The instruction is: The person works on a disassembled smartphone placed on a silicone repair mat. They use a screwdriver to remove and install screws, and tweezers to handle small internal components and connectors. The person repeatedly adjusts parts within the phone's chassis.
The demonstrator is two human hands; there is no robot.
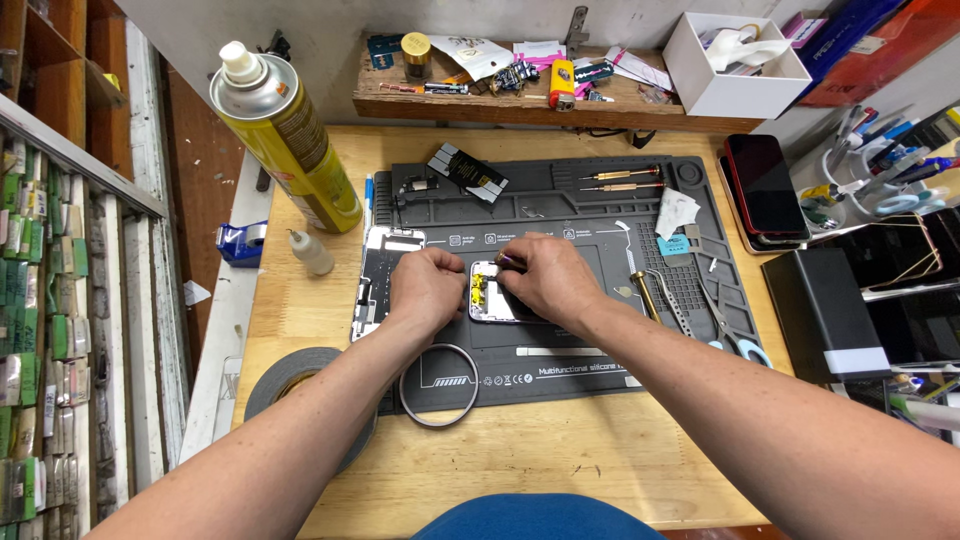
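A dark silicone work mat (600, 215) covered the wooden bench. On it, both hands met over one opened phone (492, 300), its long axis running away from the person. The left hand (428, 288) pinched its left edge; the right hand (545, 280) closed on a small purple-tipped tool (507, 260) above it. Two screwdrivers (622, 181) lay beyond the right hand, one pair of scissors (730, 335) to its right.

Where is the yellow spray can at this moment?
In the head view, the yellow spray can stands at the far left of the wooden table, left of the dark work mat, with a small white bottle just in front of it.
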